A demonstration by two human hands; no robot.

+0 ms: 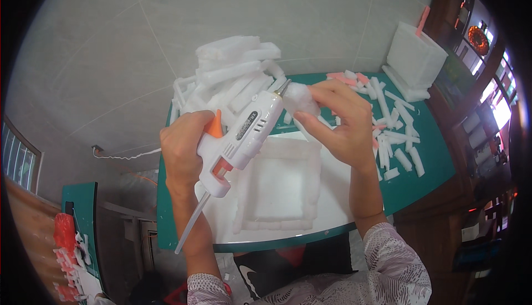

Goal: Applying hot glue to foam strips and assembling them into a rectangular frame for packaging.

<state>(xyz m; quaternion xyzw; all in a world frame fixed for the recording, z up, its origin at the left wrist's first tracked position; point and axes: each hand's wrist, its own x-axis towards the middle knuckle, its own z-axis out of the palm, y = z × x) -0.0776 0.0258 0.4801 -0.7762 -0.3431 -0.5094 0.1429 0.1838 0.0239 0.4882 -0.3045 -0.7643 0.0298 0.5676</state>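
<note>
My left hand (pixel 182 144) is wrapped round the handle of a white hot glue gun (pixel 244 139) with an orange trigger (pixel 215 125). A translucent glue stick (pixel 192 222) juts from its back end. Its metal nozzle points up and right, at the edge of a small white foam piece (pixel 300 99); whether it touches I cannot tell. My right hand (pixel 343 116) pinches that foam piece between thumb and fingers. Below both hands, a square frame of white foam strips (pixel 277 224) lies on a white board (pixel 335 211).
Stacked white foam pieces (pixel 233 55) rise at the table's back left. Loose white and pink foam strips (pixel 396 133) are scattered on the green tabletop (pixel 438 166) at right. A white foam box (pixel 415 58) stands at the far right corner. A white cord (pixel 130 156) runs to the left wall.
</note>
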